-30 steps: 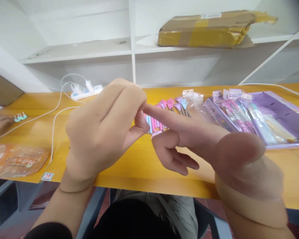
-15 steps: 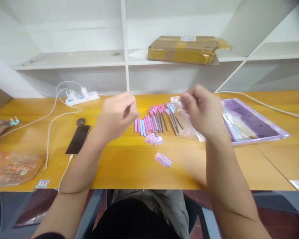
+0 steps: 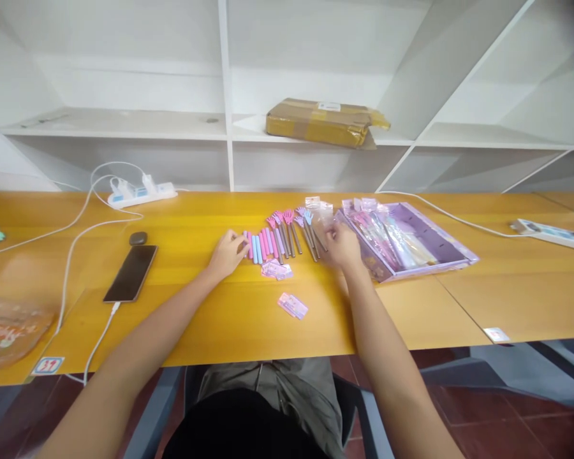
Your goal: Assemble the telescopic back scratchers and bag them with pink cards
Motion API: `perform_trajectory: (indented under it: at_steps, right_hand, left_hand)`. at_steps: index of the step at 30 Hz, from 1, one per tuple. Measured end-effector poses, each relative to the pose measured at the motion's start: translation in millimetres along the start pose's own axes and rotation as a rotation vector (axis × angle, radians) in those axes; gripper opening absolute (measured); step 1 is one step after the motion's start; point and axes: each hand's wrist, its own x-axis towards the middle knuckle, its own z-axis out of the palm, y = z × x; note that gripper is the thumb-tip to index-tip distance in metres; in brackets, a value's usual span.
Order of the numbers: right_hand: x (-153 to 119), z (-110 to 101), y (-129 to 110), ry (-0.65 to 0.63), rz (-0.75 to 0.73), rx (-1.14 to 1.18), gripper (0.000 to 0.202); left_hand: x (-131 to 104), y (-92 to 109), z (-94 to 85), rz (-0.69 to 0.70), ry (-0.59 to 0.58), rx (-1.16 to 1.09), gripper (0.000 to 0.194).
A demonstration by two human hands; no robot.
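My left hand (image 3: 228, 254) is at the left end of a row of short pastel tubes (image 3: 266, 243), fingertips closed on the end tube. Right of the row lie back scratchers (image 3: 291, 233) with small pink, purple and blue hand-shaped heads and metal rods. My right hand (image 3: 344, 247) is closed in a pinch at the clear plastic bags (image 3: 319, 210), beside the back scratchers; its fingertips are partly hidden. In front of the tubes lie small printed cards (image 3: 276, 269), with more printed cards (image 3: 293, 306) nearer me.
A purple tray box (image 3: 430, 273) on the right holds bagged back scratchers (image 3: 387, 239). To the left are a phone (image 3: 131, 274) on a cable, a small dark case (image 3: 138, 238) and a power strip (image 3: 143, 195). A taped carton (image 3: 320, 121) rests on the shelf.
Both hands have come down from above the table, the left to the tubes, the right to the plastic bags. The view has turned right, showing more of the tray box.
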Motion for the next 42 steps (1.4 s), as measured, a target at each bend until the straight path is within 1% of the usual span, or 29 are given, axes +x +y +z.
perform_trajectory:
  at_steps: [4,6,8,11,14,16,17,19,21,22,23,24,25,27,29,30,31,33,35,38,42]
  right_hand:
    - [-6,13,-17,-0.158,-0.016,-0.172,0.024]
    - [-8,20,-25,-0.209,-0.022,-0.235,0.029]
    - [-9,26,-32,-0.216,-0.017,-0.294,0.030]
    - [-9,32,-41,-0.197,0.035,-0.348,0.031]
    - [-7,34,-44,-0.172,0.130,-0.310,0.031]
    - [-5,33,-43,-0.102,0.180,-0.189,0.025]
    - [-5,31,-41,-0.043,0.194,-0.084,0.021]
    - [-3,27,-39,0.094,0.218,0.247,0.017]
    - [-4,25,-38,0.183,0.244,0.577,0.021]
    - [-4,24,-39,0.188,0.259,0.737,0.024]
    - [-6,23,-41,0.163,0.265,0.895,0.027]
    - [-8,23,-44,0.105,0.259,1.050,0.030]
    - [-10,24,-47,0.018,0.242,1.203,0.033]
    - [-16,25,-56,-0.205,0.195,1.470,0.036]
    - [-23,27,-65,-0.401,0.166,1.551,0.035]
    - [-27,27,-68,-0.463,0.165,1.551,0.035]
    - [-30,28,-72,-0.497,0.166,1.541,0.036]
    - [-36,29,-77,-0.503,0.161,1.513,0.039]
    - [-39,30,-80,-0.477,0.145,1.490,0.040]
    - [-41,32,-81,-0.454,0.135,1.462,0.037]
    - [-43,36,-81,-0.454,0.130,1.436,0.033]
  left_hand:
    - [7,-16,12.3,-0.002,0.038,0.004,0.008]
    - [8,-22,16.2,-0.019,0.050,-0.001,0.007]
    - [9,-26,17.2,-0.050,0.041,0.005,0.019]
    - [10,-27,14.4,-0.153,-0.009,0.053,0.036]
    - [11,-23,8.3,-0.214,-0.042,0.090,0.037]
    - [11,-18,1.8,-0.209,-0.049,0.087,0.030]
    - [10,-15,-2.3,-0.202,-0.056,0.084,0.023]
    - [6,-8,-11.4,-0.178,-0.092,0.058,0.008]
    - [-3,-1,-19.7,-0.145,-0.150,-0.013,0.014]
    - [-9,2,-22.8,-0.127,-0.175,-0.065,0.017]
    - [-15,5,-24.9,-0.109,-0.185,-0.120,0.018]
    - [-22,7,-26.1,-0.094,-0.177,-0.172,0.018]
    - [-30,9,-26.6,-0.080,-0.152,-0.208,0.020]
    - [-43,10,-26.3,-0.045,-0.101,-0.228,0.024]
    - [-51,10,-25.6,-0.007,-0.088,-0.208,0.028]
    - [-53,10,-25.4,0.004,-0.093,-0.196,0.029]
    - [-55,10,-25.3,0.006,-0.100,-0.189,0.030]
    - [-54,8,-24.9,-0.010,-0.101,-0.179,0.029]
    - [-53,7,-24.5,-0.015,-0.099,-0.158,0.029]
    - [-53,6,-23.8,0.017,-0.106,-0.131,0.031]
    - [-55,6,-23.5,0.055,-0.118,-0.118,0.035]
